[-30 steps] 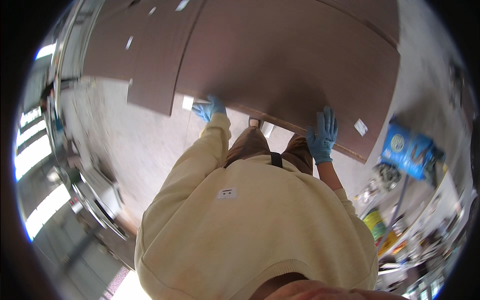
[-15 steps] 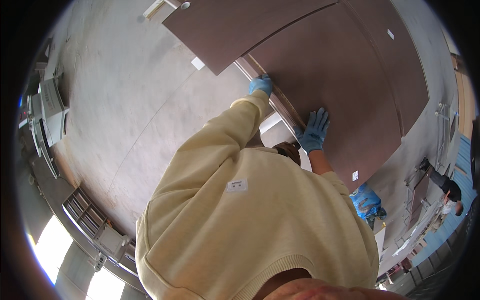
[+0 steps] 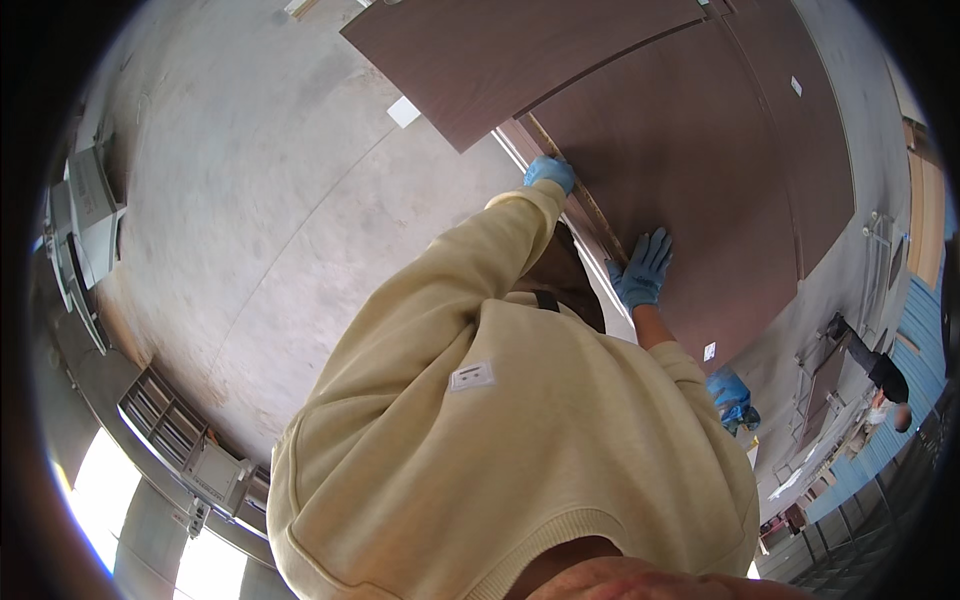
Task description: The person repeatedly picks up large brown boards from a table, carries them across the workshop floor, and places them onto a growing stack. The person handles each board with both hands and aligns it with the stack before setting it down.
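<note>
While our right hand (image 3: 645, 270) lies open on the brown panel (image 3: 700, 160) in front of us, our left hand (image 3: 549, 174) is curled at the panel's near edge; we cannot tell whether it grips.

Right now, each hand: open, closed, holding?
Left gloved hand: curled at edge of brown panel; grip unclear.
Right gloved hand: open, fingers atop that panel.
</note>
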The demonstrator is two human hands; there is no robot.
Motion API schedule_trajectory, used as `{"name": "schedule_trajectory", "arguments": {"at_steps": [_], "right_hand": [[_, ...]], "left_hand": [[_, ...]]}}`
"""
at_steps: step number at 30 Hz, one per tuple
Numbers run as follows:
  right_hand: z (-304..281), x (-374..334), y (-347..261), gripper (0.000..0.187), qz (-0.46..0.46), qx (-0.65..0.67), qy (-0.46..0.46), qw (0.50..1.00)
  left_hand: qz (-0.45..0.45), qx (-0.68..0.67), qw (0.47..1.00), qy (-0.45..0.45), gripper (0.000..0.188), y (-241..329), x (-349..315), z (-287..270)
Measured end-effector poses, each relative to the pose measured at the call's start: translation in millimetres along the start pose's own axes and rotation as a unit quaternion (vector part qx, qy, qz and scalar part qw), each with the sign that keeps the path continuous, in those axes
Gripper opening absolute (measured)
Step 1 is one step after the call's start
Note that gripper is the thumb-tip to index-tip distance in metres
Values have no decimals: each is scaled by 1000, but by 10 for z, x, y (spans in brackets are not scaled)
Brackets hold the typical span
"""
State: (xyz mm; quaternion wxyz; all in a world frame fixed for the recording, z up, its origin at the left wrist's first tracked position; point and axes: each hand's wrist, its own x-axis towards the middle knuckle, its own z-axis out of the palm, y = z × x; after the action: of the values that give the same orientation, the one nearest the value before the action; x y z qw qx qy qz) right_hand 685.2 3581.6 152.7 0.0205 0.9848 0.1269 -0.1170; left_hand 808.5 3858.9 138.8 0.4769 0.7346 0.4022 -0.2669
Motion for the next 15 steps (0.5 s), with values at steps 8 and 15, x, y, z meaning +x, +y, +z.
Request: {"name": "schedule_trajectory", "arguments": {"at_steps": [8,15], "right_hand": [[-40,35,4,104,-18,14,19,1000],[-148,11,-30,105,33,46,-40,998]], "left_hand": [[60,-74,994,-61,53,-543,277,3],[-118,-330,916,-193,24,-1442,447,-1264]]}}
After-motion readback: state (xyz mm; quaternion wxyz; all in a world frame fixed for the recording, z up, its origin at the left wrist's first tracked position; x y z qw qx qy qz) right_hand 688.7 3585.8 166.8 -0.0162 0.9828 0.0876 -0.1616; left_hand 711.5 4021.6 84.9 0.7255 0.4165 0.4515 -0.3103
